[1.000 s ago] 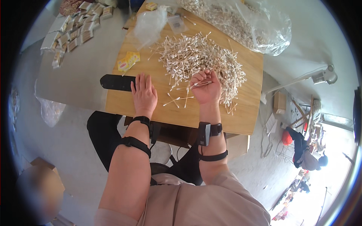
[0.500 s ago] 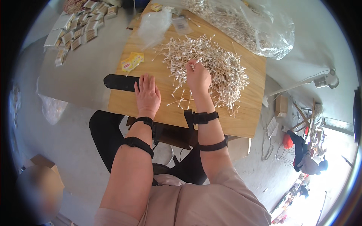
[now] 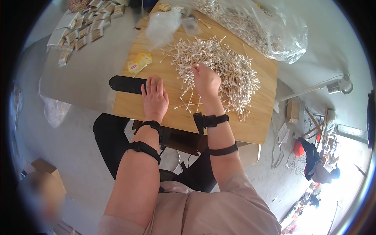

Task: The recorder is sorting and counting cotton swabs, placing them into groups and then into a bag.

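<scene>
A large heap of cotton swabs (image 3: 235, 78) covers the middle and right of the wooden table. Over its left edge my right hand (image 3: 207, 81) is closed, with a few swabs pinched in its fingers; white tips show at the fingertips, most of the sticks are hidden. My left hand (image 3: 155, 96) lies flat, palm down and fingers stretched, at the right end of a flat black strip (image 3: 127, 84), holding nothing. Yellow printed cards (image 3: 139, 63) lie just beyond the strip. Several loose swabs (image 3: 188, 102) are scattered between my two hands.
A big clear bag of swabs (image 3: 250, 29) lies along the table's far right side. Near the far left corner are thin clear plastic bags (image 3: 162, 29). On the grey table (image 3: 94, 66) at left are many small packs (image 3: 80, 33). A white lamp-like fixture (image 3: 340, 85) stands at right.
My right hand has turned slightly, so the swab tips in its fingers show less. My left hand stays flat in place. The whole view has shifted a little.
</scene>
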Available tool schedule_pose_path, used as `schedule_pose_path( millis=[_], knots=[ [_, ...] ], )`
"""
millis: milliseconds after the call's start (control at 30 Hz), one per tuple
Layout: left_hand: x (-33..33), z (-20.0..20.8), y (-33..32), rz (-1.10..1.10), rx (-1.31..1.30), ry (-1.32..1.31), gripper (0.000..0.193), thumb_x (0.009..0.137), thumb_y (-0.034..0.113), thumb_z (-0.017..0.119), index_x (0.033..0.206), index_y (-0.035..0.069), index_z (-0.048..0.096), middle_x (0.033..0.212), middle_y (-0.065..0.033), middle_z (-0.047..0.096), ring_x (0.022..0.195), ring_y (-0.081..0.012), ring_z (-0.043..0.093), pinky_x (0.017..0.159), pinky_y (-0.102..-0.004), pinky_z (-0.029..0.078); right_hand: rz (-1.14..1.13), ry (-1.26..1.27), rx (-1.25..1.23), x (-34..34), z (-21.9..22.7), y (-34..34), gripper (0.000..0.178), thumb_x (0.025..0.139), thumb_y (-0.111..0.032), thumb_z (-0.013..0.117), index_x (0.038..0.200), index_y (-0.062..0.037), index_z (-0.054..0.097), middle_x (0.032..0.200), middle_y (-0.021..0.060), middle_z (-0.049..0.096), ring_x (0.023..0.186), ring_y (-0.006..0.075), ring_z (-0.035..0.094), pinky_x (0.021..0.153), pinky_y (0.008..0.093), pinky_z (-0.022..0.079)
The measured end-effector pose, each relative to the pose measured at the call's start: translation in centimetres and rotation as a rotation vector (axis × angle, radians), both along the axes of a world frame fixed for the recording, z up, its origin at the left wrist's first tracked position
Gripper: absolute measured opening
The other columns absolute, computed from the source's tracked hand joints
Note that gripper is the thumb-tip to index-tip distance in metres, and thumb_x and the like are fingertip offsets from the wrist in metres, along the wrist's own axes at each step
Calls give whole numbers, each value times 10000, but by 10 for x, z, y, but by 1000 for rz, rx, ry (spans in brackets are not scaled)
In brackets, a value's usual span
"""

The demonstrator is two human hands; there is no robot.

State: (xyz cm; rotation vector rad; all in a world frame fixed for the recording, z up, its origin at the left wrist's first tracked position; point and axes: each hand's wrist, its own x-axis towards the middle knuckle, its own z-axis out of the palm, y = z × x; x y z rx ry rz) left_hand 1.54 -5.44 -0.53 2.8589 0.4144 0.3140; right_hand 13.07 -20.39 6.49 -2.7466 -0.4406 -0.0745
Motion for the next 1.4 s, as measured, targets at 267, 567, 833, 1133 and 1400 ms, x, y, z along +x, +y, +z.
schedule_pose_path(
  millis=[267, 567, 833, 1133, 1400],
  knots=[
    [0, -2, 2, -5, -20, -20, 416, 913, 206, 478, 1313, 91, 482, 1444, -99, 383, 1368, -275, 308, 1120, -493, 219, -219, 803, 1841, -19, 20, -29, 80, 884, -117, 580, 905, -41, 588, 623, 18, 512, 478, 110, 400, 446, 251, 293],
    [2, -2, -2, -4, -20, -22, 409, 914, 208, 481, 1306, 91, 488, 1442, -104, 384, 1368, -277, 307, 1119, -495, 224, -108, 377, 708, 15, 15, -16, 206, 891, -257, 568, 945, -62, 607, 644, 57, 592, 514, 208, 527, 496, 344, 418],
    [0, 1, 0, -6, -17, -13, 413, 913, 207, 485, 1310, 94, 480, 1440, -107, 385, 1368, -280, 307, 1120, -495, 221, 87, 43, -118, 23, 17, 2, 92, 853, -205, 565, 834, -129, 613, 728, 88, 662, 700, 313, 649, 606, 415, 495],
    [1, -1, -1, -4, -21, -26, 428, 903, 203, 496, 1317, 100, 473, 1447, -94, 373, 1373, -274, 298, 1123, -496, 211, -1, 166, 319, 15, 16, -9, 76, 843, -157, 635, 901, -109, 644, 632, 55, 593, 585, 204, 592, 546, 334, 455],
    [0, -1, 0, -16, -12, -74, 397, 892, 187, 512, 1275, 81, 495, 1409, -110, 415, 1344, -286, 340, 1100, -506, 257, -161, 972, 1564, -47, 21, -38, 58, 906, -22, 554, 963, -12, 543, 631, 11, 448, 488, 81, 361, 453, 215, 281]
  ],
)
